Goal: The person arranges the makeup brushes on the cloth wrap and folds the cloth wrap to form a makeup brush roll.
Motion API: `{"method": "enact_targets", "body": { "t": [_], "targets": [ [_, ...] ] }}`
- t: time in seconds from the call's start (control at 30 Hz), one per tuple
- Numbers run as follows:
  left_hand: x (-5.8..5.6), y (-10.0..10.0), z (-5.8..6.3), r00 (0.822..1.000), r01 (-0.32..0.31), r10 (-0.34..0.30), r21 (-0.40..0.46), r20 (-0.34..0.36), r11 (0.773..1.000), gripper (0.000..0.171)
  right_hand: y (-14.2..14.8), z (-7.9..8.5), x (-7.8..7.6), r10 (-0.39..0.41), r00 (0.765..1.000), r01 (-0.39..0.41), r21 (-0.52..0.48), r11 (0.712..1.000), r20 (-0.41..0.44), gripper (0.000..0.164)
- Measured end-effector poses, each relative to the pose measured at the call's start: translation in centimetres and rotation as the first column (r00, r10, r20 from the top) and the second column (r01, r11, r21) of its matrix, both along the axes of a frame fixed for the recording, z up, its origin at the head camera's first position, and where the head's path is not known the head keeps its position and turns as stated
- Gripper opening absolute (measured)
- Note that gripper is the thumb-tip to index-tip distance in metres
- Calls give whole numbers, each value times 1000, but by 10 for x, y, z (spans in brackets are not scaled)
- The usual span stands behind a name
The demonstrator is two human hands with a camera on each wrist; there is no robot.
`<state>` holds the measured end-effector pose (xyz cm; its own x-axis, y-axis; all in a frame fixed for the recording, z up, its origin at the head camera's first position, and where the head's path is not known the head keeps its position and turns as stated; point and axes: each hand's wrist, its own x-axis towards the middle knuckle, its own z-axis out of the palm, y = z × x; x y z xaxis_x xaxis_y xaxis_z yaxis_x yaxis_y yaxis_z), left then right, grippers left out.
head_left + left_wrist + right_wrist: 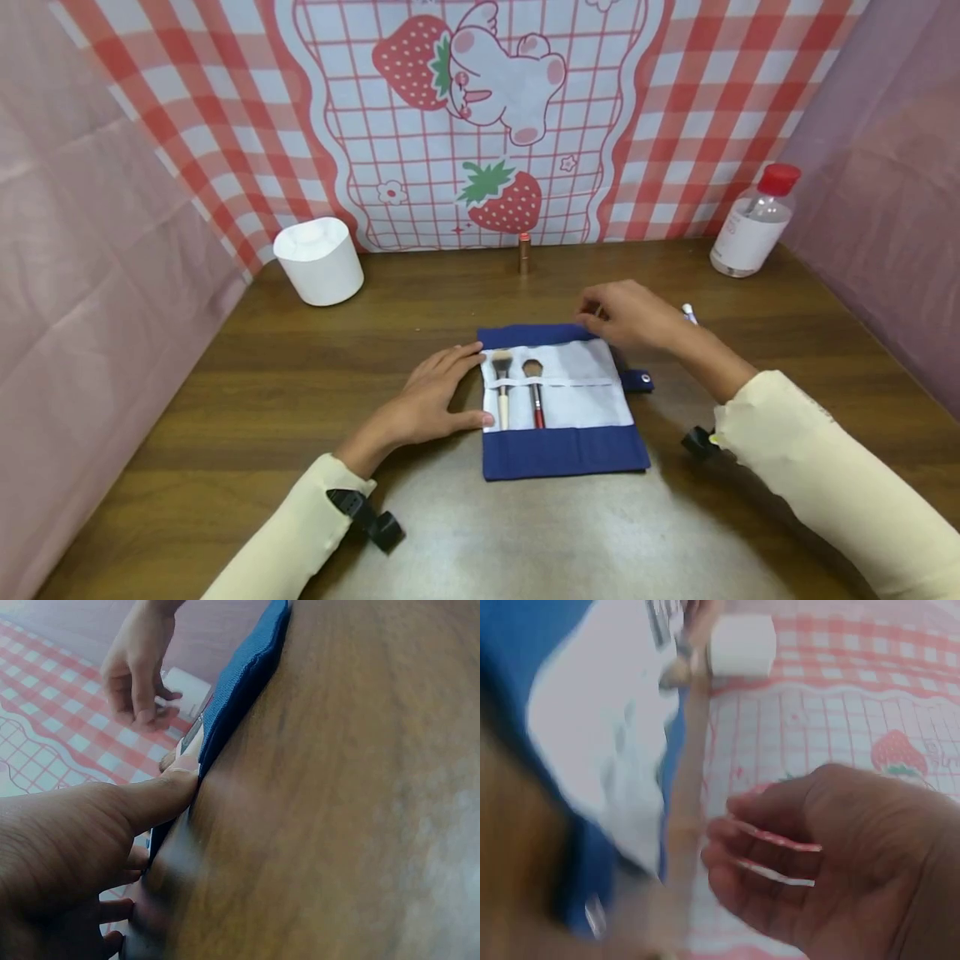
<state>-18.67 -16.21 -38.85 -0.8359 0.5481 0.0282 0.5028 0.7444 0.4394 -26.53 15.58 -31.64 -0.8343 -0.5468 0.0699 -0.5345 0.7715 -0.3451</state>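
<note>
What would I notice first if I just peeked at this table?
Probably the blue brush roll lying open in the middle of the wooden table, with two makeup brushes tucked in its white pockets. The left hand rests flat at its left edge, and the right hand hovers at its top right corner. Behind hangs a big strawberry cloth.

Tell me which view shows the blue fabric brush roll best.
The head view: the blue fabric brush roll lies open on the table, white lining and two brushes visible, the left hand touching its edge. The left wrist view shows only its blue edge; the right wrist view is a blur.
</note>
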Motion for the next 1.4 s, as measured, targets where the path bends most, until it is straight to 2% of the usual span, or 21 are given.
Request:
{"method": "enact_targets", "body": {
  "t": [0.07,0.17,0.33,0.47,0.57,0.7,0.87,1.1,1.17,1.27,1.4],
  "targets": [
    [0,-1,0,1000,-2,2,-1,3,1000,93,12,8,-2,-82,997,82,72,994,-10,10],
    [0,-2,0,1000,-8,8,-5,4,1000,93,30,15,-5,-187,982,183,175,967,8,11],
    [1,-3,-1,1000,-10,10,-4,10,1000,93,53,10,-11,-291,954,261,279,924,70,12],
    [2,-3,0,1000,-10,10,0,11,1000,93,63,-3,-14,-320,942,283,275,919,99,20],
    [2,-2,0,1000,-9,9,2,11,1000,93,66,-12,-16,-304,950,275,262,925,75,27],
    [1,-1,0,1000,-7,7,3,14,1000,93,66,-18,-17,-287,957,271,243,932,36,29],
    [0,0,0,1000,-8,8,-1,9,1000,93,63,-9,-20,-331,943,323,126,938,44,18],
    [0,-1,1,1000,-17,16,8,20,1000,93,56,5,-25,-317,939,334,-130,934,135,34],
    [0,-1,0,1000,-16,16,7,23,1000,93,53,4,-25,-315,935,343,-196,919,162,37],
    [0,0,0,1000,-9,9,3,17,1000,93,47,0,-25,-299,927,360,-312,879,228,38],
    [-1,1,-1,1000,-7,7,-2,11,1000,93,38,-9,-25,-237,911,380,-468,798,336,38]
  ]
}}
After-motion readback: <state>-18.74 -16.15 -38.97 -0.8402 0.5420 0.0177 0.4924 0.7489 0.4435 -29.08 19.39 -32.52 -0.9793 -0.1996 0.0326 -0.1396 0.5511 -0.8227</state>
